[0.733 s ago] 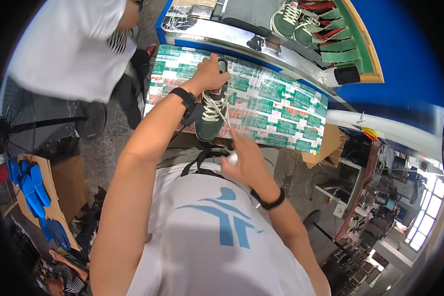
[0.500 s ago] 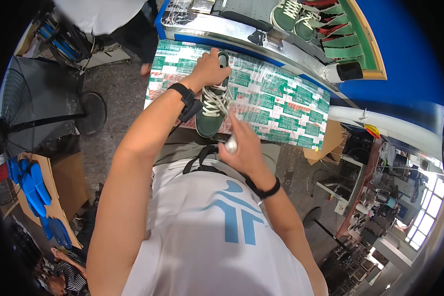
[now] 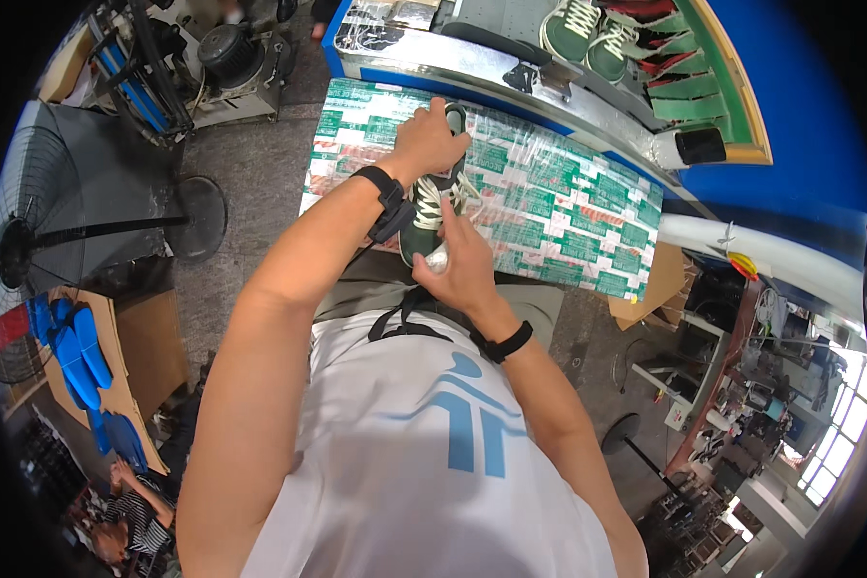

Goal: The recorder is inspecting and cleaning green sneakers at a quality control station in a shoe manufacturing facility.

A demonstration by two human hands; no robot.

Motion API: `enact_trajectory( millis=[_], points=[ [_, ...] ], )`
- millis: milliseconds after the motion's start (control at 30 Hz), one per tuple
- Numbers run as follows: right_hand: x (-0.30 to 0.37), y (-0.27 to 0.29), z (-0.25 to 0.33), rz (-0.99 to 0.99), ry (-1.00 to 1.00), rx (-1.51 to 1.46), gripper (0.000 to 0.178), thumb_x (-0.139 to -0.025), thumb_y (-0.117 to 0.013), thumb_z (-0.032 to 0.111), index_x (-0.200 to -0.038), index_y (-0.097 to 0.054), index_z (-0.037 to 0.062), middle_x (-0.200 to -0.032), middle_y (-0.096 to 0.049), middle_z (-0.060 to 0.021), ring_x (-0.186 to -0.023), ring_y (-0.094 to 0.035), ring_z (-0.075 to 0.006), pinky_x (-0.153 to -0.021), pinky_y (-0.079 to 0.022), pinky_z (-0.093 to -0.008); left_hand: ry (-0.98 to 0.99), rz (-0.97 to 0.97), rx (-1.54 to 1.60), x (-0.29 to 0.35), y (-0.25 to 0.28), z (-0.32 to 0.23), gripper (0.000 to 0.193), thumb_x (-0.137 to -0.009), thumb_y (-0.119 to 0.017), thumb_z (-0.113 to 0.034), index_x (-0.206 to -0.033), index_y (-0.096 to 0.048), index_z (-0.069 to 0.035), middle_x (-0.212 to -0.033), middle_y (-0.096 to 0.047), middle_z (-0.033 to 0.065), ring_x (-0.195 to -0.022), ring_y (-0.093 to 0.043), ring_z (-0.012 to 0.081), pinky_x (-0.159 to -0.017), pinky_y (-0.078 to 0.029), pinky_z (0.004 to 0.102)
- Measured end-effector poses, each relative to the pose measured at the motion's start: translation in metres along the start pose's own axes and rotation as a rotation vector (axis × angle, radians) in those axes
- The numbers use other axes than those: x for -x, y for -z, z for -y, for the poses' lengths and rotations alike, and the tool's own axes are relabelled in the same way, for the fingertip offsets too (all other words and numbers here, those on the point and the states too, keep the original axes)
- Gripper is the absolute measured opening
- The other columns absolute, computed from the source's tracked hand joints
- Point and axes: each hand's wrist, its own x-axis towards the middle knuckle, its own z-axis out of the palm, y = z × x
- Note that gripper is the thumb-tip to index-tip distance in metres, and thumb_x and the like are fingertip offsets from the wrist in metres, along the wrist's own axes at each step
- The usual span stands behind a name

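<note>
A dark green sneaker [image 3: 418,241] with cream laces rests on the work surface [image 3: 539,207] in front of me, its toe toward my body. My left hand [image 3: 428,144] is closed around the heel end and collar. My right hand [image 3: 465,265] is at the toe end, beside the laces, with its fingers pointing up along the shoe. Between its thumb and fingers a small silvery-white rounded thing [image 3: 437,259] shows; its kind is hard to make out. The hand covers part of the toe.
Behind the surface runs a metal-edged conveyor [image 3: 491,63] with a pair of green sneakers [image 3: 586,43] and a green-lined rack. Left are a standing fan [image 3: 14,255] and a carton [image 3: 144,356] with blue shoe-shaped pieces. Another person [image 3: 130,520] is at the lower left.
My right hand has moved up onto the shoe's toe, bringing the silvery thing against it. The laces lie differently, with a loop out to the right. A person at the upper left has mostly left the view.
</note>
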Motion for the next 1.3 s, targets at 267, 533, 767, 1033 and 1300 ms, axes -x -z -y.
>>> enact_trajectory(
  millis=[267,533,767,1033,1300],
  points=[
    [-0.024,0.000,0.040,0.071,-0.103,-0.193,0.088,-0.081,-0.085,0.032,-0.153,-0.055,-0.0061,-0.109,-0.070,-0.0203,-0.093,-0.072,-0.0413,-0.078,-0.059,-0.0479,0.028,0.082,-0.013,-0.003,0.009,-0.007,0.085,-0.095,-0.068,-0.049,-0.153,-0.042,0.008,-0.135,-0.064,0.0388,-0.125,-0.067,0.0528,-0.112,-0.048,0.0606],
    [-0.005,0.039,0.012,0.059,-0.055,0.026,0.091,-0.079,-0.086,0.031,-0.156,-0.052,-0.0047,-0.103,-0.065,-0.0178,-0.092,-0.068,-0.0378,-0.078,-0.056,-0.0479,-0.024,0.089,0.085,-0.004,0.008,0.000,0.091,-0.095,-0.072,-0.047,-0.158,-0.039,0.010,-0.139,-0.060,0.0418,-0.129,-0.064,0.0541,-0.111,-0.053,0.0538],
    [0.037,0.062,0.026,0.223,-0.202,0.001,0.091,-0.083,-0.086,0.028,-0.158,-0.048,-0.0065,-0.115,-0.068,-0.0212,-0.104,-0.069,-0.0397,-0.089,-0.056,-0.0482,-0.040,0.089,0.075,-0.010,0.004,0.009,0.096,-0.094,-0.075,-0.045,-0.160,-0.035,0.012,-0.144,-0.056,0.0427,-0.127,-0.063,0.0556,-0.112,-0.053,0.0521],
    [-0.004,0.008,-0.055,-0.038,-0.502,-0.096,0.089,-0.090,-0.078,0.040,-0.161,-0.045,-0.0039,-0.124,-0.069,-0.0270,-0.117,-0.068,-0.0467,-0.096,-0.056,-0.0533,0.154,0.146,0.883,0.034,0.011,-0.002,0.091,-0.100,-0.085,-0.034,-0.162,-0.030,0.005,-0.141,-0.066,0.0209,-0.116,-0.071,0.0278,-0.094,-0.062,0.0401],
    [0.000,0.000,-0.042,0.074,-0.437,-0.195,0.096,-0.086,-0.080,0.045,-0.163,-0.045,0.0007,-0.136,-0.061,-0.0305,-0.118,-0.067,-0.0509,-0.101,-0.058,-0.0553,0.001,-0.175,0.556,0.118,-0.029,-0.002,0.089,-0.084,-0.095,-0.024,-0.156,-0.049,0.000,-0.125,-0.074,0.0176,-0.113,-0.075,0.0296,-0.098,-0.059,0.0418]
  ],
)
